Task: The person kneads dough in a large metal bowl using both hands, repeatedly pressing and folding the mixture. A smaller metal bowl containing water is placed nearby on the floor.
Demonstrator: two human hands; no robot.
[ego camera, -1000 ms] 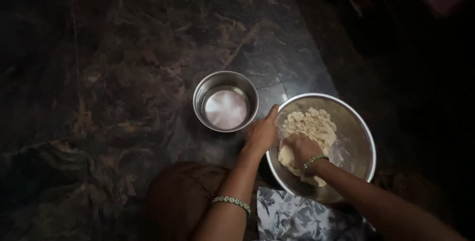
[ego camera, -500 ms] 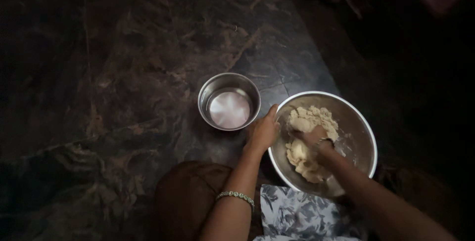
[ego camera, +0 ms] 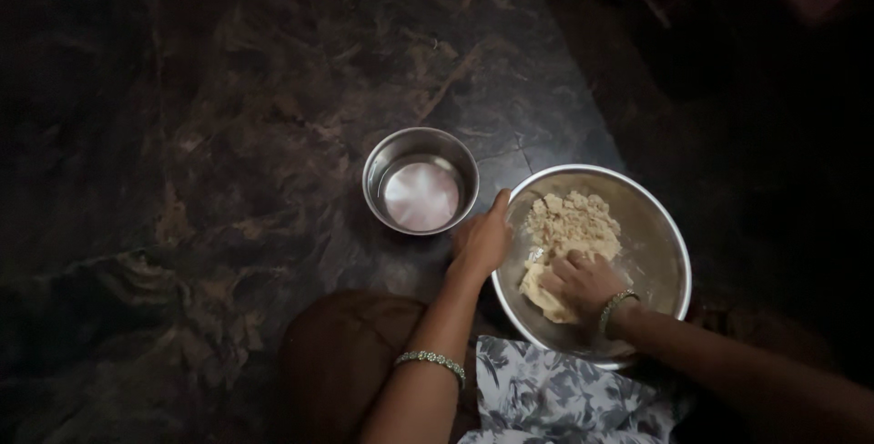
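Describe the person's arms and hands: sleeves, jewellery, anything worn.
Both forearms are bare, with no sleeves or gloves in view. The left hand has a thin beaded bangle partway up its forearm. The right hand wears a similar beaded bangle at the wrist. No rings or markings can be made out in the dim light.
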